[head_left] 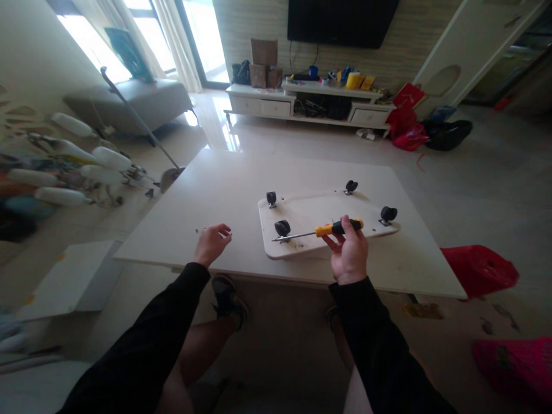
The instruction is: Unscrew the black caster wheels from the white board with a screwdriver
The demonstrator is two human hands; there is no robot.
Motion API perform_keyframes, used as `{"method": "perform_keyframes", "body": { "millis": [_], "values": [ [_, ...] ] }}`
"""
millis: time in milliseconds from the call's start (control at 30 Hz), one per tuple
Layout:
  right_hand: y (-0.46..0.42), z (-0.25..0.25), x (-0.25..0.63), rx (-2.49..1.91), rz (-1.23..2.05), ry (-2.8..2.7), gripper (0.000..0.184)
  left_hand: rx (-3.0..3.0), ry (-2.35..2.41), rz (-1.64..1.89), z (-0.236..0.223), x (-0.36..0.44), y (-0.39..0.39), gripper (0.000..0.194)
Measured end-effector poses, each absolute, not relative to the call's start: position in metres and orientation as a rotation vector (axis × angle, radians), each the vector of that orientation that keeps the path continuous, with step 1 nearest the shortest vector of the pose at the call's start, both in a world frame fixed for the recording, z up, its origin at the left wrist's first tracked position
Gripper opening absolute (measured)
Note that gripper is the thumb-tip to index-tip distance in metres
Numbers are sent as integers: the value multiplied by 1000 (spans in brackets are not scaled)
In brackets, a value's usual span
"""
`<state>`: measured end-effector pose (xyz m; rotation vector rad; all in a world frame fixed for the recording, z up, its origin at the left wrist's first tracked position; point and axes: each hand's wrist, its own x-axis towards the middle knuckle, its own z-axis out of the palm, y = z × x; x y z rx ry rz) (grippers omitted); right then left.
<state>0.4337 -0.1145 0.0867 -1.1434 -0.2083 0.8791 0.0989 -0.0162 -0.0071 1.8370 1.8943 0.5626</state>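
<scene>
My right hand [350, 256] is wrapped around the yellow and black handle of a screwdriver [340, 227]. Its long metal shaft points left, above a white board [310, 215] with rounded corners. Black swivel casters stand up from the board: one near left [282, 228], one far left [271, 198], one far right [351, 186] and one near right [388, 214]. Left of the board, my left hand [213, 244] is pinched just over the table. A tiny dark bit shows at its fingertips, too small to name. Small dark pieces [297, 245] lie near the closest caster.
The white table [172, 213] carries the board. A red bag [478, 270] is by its right edge, and a white box [69, 276] stands on the floor at left. White-padded equipment [86, 161] is further left. A TV cabinet [276, 108] stands against the far wall.
</scene>
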Motion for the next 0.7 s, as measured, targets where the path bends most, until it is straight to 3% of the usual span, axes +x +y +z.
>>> {"method": "perform_keyframes", "body": {
  "millis": [400,700],
  "values": [
    [-113,83,445,-1162,845,-200,61,1844,2077,221,-36,85,-28,29],
    [-112,84,445,-1163,827,-204,66,1926,2026,84,-31,100,-44,33]
  ]
}}
